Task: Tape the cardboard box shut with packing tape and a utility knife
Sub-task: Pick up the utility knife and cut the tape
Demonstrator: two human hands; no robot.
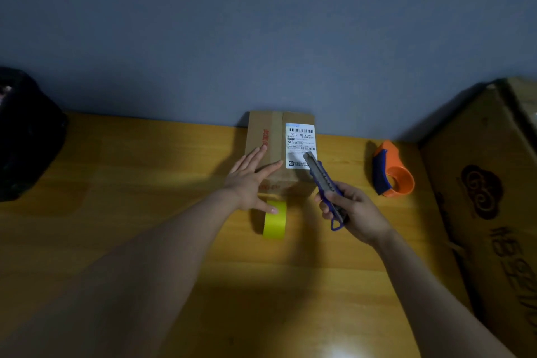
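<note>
A small cardboard box (273,136) with a white shipping label and red print lies on the wooden table against the wall; a strip of tape runs down its top. My left hand (250,180) lies flat, fingers spread, on the box's near left part, thumb touching the yellow tape roll (275,224) that stands on edge just in front of the box. My right hand (353,211) grips a blue utility knife (321,177), whose blade end points up-left over the label.
An orange and blue tape dispenser (392,173) sits on the table (145,197) to the right. A large cardboard carton (494,197) fills the right edge. A black bag (26,136) stands at the far left. The blue-grey wall is directly behind the box.
</note>
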